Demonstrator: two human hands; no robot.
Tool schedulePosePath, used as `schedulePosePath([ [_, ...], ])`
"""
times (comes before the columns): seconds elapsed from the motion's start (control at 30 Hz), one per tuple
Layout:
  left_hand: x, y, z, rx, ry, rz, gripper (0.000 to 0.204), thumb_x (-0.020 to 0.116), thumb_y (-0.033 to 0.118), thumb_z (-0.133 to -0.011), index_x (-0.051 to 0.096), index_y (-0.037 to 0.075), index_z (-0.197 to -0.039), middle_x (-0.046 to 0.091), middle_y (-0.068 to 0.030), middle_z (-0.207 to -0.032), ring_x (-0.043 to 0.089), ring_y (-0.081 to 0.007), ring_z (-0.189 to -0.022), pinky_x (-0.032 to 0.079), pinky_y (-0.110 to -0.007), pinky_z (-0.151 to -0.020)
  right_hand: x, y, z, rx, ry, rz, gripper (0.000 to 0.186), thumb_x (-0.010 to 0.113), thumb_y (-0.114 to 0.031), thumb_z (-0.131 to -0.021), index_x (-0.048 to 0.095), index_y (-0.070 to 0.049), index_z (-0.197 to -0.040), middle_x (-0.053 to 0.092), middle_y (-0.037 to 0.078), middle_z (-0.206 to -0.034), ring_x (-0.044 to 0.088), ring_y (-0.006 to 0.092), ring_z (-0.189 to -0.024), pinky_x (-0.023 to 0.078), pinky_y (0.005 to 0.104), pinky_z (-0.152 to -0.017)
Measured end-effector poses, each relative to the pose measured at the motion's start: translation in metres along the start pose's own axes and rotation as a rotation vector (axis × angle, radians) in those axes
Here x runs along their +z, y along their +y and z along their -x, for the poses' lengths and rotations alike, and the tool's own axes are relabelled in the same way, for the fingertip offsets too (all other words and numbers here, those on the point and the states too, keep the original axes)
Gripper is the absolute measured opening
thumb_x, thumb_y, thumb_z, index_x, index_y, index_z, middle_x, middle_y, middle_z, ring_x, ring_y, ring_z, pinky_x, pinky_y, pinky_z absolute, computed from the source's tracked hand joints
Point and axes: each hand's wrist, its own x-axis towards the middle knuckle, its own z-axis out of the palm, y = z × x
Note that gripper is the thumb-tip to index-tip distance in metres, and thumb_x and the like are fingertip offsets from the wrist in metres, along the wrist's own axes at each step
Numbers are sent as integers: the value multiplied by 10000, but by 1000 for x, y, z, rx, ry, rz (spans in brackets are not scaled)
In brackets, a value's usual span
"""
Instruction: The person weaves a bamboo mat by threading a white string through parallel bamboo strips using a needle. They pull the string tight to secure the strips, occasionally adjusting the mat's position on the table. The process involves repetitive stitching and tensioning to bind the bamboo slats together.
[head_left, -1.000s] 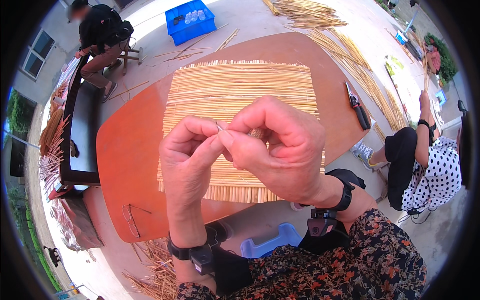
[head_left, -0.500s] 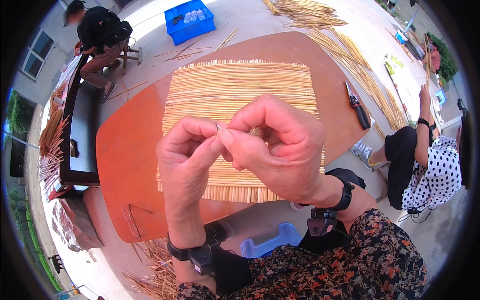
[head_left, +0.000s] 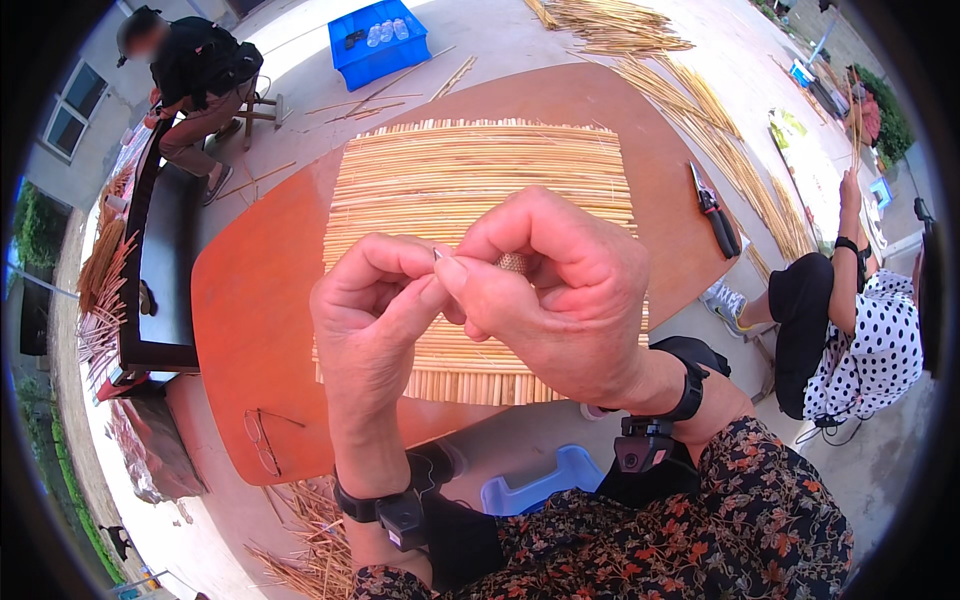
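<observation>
My left hand [head_left: 368, 305] and my right hand [head_left: 565, 285] meet above a mat of straw-coloured stalks [head_left: 480, 170], fingertips touching. A thin, shiny needle [head_left: 437, 254] pokes up where they meet, apparently pinched by my left thumb and forefinger. My right thumb and forefinger are pressed together against it; whatever they hold is too small to make out. A dimpled metal thimble ring [head_left: 512, 264] sits on a finger of my right hand. The mat lies flat on a reddish-brown table [head_left: 250, 340], partly covered by my hands.
Pruning shears [head_left: 713, 210] lie at the table's right, eyeglasses [head_left: 263, 440] at its near left. Loose stalks [head_left: 690, 120] cover the ground beyond. A blue crate [head_left: 380, 55] holds bottles. People work at far left [head_left: 205, 75] and right [head_left: 860, 340]. A blue plastic stool [head_left: 545, 482] stands below.
Less of the needle shows above my fingertips, and my left hand has shifted very slightly. The person at far left has moved their head a little.
</observation>
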Motion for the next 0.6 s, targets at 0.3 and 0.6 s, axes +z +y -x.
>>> schedulePosePath([
  [0.3, -1, 0, 0, -2, -4, -10, 82, 674, -56, -880, 625, -32, -940, 686, -106, -923, 661, -138, -761, 565, -260, -668, -1, -2, 1, 47, 2, -19, 69, 664, 5, -909, 601, 17, -885, 645, 43, -794, 608, 41, -641, 483, 170, -530],
  [0.6, -3, -2, -1, -19, 3, 0, 76, 674, -43, -885, 628, -31, -945, 687, -102, -913, 667, -141, -754, 566, -262, -666, 1, 4, 0, 11, 14, -98, 21, 643, 44, -907, 623, 52, -906, 654, 71, -832, 622, 66, -657, 527, 199, -562],
])
